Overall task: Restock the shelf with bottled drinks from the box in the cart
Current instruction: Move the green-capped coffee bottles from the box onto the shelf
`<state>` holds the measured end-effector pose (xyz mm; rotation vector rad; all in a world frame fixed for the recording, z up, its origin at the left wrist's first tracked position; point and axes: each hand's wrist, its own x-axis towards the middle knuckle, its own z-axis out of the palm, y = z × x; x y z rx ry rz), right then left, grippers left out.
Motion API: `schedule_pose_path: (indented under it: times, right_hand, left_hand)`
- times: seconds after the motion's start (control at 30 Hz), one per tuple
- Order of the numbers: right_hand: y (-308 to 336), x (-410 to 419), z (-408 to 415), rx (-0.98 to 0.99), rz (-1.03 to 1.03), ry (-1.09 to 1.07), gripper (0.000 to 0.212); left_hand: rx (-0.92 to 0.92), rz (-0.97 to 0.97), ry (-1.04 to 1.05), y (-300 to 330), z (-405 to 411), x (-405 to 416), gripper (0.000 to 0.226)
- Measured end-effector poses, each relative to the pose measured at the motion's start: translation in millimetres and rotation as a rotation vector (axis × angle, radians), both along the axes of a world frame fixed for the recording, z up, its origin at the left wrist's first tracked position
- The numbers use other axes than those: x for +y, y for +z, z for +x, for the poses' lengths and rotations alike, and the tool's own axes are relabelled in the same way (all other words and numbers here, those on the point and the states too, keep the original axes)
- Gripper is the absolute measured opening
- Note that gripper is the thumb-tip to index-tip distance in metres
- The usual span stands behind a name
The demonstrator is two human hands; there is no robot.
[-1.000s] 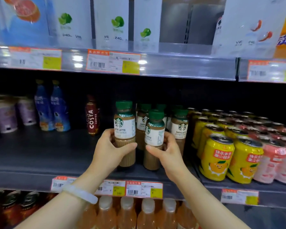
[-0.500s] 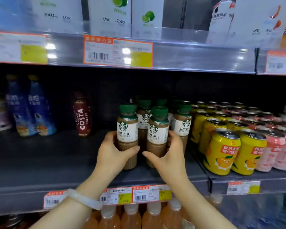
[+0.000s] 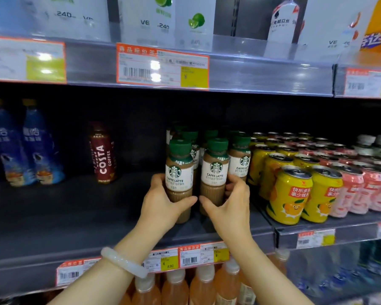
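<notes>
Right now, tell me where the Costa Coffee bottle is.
In the head view, the Costa Coffee bottle stands upright on the dark middle shelf, left of centre, between the two blue bottles and the Caffe Latte bottles, apart from both.

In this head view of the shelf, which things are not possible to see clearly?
- Rear latte bottles: hidden by the two front latte bottles; the count is unclear.
- Base of the right-hand bottle: covered by the right hand.
- Price tag text: blurred, with glare.
- Cart and box: outside the frame.
- Bottles on the lower shelf: cut by the bottom edge.
</notes>
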<state>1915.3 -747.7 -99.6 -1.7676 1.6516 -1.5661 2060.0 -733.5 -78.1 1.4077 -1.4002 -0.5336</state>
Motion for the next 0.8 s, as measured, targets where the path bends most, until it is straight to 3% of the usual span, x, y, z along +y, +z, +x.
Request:
schedule_pose_path:
  times: [0.27,0.6,0.8]
  right_hand:
    - [0.6,-3.3,2.4,0.011,0.015,-0.060,0.057]
    - [1.6,-5.2,4.0,0.017,0.076,-0.083,0.054]
    - [2.6,-8.2,5.1,-0.010,0.102,-0.117,0.049]
  left_hand:
    - [-0.153,0.115,-0.051,-5.7,13.5,-2.6,0.081]
    - [-0.282,0.096,0.041,-7.1,-10.2,-23.8,0.074]
    - [-0.236,0.127,0.000,-10.5,-8.6,-25.6,0.076]
